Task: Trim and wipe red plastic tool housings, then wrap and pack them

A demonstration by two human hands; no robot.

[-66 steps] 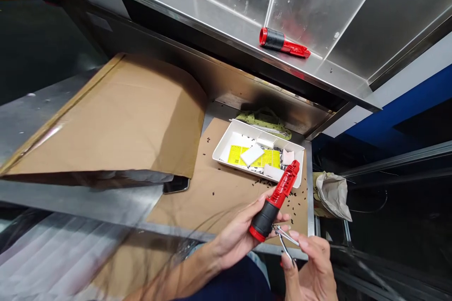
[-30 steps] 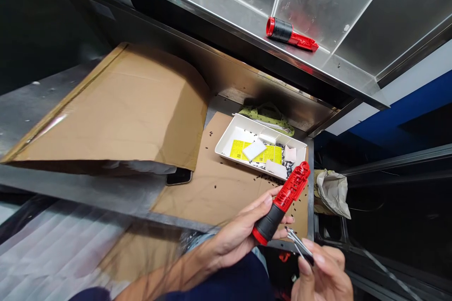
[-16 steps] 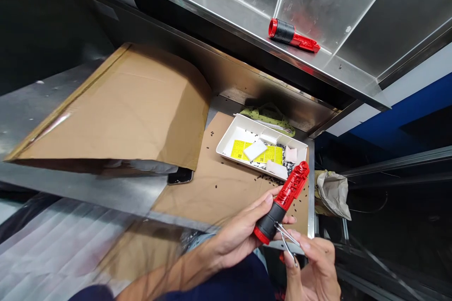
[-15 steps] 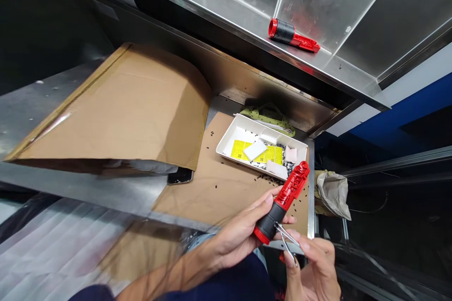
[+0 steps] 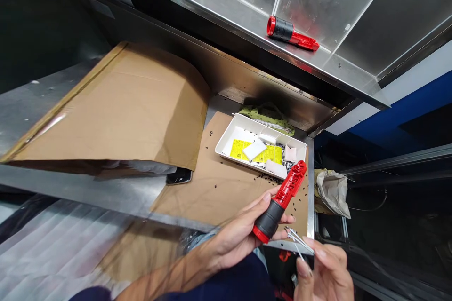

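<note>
My left hand (image 5: 235, 237) is wrapped round a red and black tool handle (image 5: 278, 201), black collar end toward me, red ribbed end pointing at a white tray (image 5: 226, 138). My right hand (image 5: 326, 275) pinches thin metal tweezers (image 5: 298, 241), whose tips sit just right of the handle's red end cap, a small gap between them. A second red and black handle (image 5: 291, 37) lies on the steel upper shelf (image 5: 226, 11).
The white tray holds yellow labels, white pads and small black bits. Brown cardboard sheet (image 5: 219, 183) under it carries scattered black specks. A large folded cardboard box (image 5: 116, 108) lies left, a phone (image 5: 179, 177) beside it. Crumpled paper (image 5: 332, 190) sits right of the bench edge.
My right hand has drawn the tweezers back from the handle's end cap, down and to the right. The left hand keeps the handle in much the same place.
</note>
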